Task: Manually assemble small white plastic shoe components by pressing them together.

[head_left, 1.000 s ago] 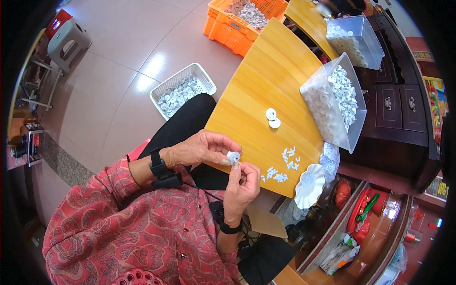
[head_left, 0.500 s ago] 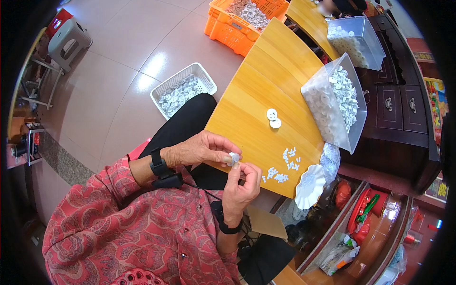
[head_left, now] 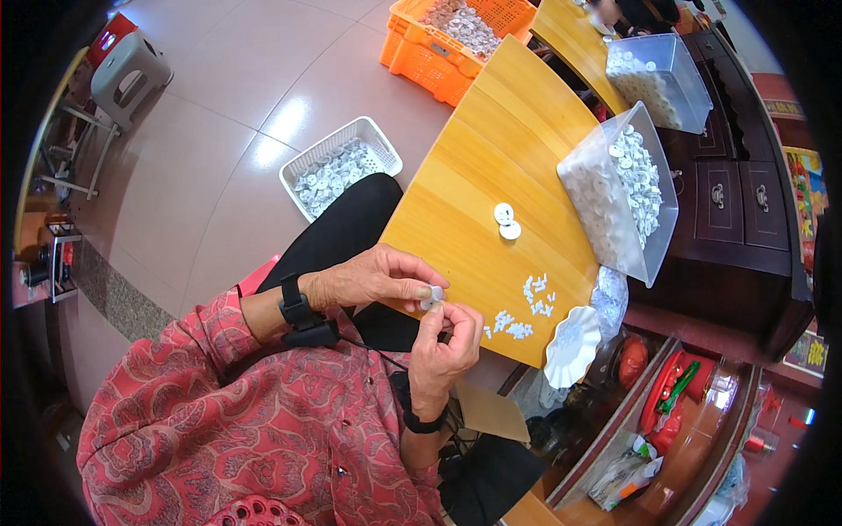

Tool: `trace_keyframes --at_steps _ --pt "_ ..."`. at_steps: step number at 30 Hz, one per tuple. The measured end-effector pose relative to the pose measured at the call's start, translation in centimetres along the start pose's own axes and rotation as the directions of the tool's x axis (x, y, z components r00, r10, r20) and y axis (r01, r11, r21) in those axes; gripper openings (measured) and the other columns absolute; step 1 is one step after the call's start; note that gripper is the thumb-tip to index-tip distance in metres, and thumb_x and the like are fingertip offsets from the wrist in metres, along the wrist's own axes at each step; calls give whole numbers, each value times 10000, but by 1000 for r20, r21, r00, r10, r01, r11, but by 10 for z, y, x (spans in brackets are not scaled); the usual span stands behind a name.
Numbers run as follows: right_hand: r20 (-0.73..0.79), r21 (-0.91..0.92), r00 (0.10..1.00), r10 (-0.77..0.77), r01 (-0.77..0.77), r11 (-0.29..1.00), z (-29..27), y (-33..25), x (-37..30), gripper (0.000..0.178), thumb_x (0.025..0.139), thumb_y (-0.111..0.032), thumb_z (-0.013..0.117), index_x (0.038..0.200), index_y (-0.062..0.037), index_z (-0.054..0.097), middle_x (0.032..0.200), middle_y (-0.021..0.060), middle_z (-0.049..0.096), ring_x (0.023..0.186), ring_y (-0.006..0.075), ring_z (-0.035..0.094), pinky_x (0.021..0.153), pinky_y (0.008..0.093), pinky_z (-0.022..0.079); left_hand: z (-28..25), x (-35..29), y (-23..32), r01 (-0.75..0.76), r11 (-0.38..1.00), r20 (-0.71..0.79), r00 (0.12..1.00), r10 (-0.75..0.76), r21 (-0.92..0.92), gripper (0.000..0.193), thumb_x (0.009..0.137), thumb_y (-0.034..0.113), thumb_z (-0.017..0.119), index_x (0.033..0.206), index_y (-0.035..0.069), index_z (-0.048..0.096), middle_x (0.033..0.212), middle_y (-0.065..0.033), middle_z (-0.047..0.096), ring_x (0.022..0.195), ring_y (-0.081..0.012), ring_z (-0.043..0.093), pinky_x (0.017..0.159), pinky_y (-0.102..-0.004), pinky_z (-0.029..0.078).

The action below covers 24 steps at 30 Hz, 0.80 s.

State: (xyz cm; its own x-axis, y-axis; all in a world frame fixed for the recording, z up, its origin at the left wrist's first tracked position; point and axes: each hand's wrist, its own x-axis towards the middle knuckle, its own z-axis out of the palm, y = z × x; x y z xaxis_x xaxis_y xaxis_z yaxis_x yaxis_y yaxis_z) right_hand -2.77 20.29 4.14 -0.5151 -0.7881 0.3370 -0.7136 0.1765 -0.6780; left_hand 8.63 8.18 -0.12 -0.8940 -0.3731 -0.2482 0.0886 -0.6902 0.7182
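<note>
Between my two hands, just over the near edge of the yellow wooden table, is a small round white plastic piece. My left hand pinches it between thumb and fingers. From below, my right hand is closed on the same piece with thumb and forefinger; whether a smaller part is in that pinch is hidden. Two round white discs lie on the tabletop, touching each other. Nearer to my right hand, several tiny white plastic parts are scattered in loose clusters.
A clear bin of white discs stands at the table's right edge, with a white scalloped dish nearer me. Another clear bin is farther back. On the floor are a white basket of pieces and orange crates.
The white piece has turned a little between my fingertips, so more of its face shows. Both hands stay almost in place, and the whole view has shifted slightly.
</note>
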Motion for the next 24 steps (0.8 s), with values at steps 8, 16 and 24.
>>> trace_keyframes --at_steps 8,16,24 --pt "74 -22 997 32 -30 999 -4 -2 6 139 835 28 664 910 -1 550 873 128 565 672 238 594 581 338 507 0 1 0 -41 998 32 999 39 44 301 960 145 645 1225 2 644 1071 -50 685 975 -98 645 862 -244 559" --pt "133 -38 991 17 -12 999 -5 2 5 156 830 29 667 905 -4 535 883 141 553 674 258 597 580 348 513 -1 1 -3 -64 995 50 997 60 78 304 966 168 645 1214 -6 642 1042 -39 680 959 -78 631 864 -231 539" --pt "129 13 991 39 -41 999 -4 3 4 128 853 5 671 922 1 563 901 129 566 682 233 594 592 328 506 1 1 -2 -94 990 61 994 88 103 281 970 123 627 1217 -11 642 1070 -48 674 974 -96 637 880 -250 546"
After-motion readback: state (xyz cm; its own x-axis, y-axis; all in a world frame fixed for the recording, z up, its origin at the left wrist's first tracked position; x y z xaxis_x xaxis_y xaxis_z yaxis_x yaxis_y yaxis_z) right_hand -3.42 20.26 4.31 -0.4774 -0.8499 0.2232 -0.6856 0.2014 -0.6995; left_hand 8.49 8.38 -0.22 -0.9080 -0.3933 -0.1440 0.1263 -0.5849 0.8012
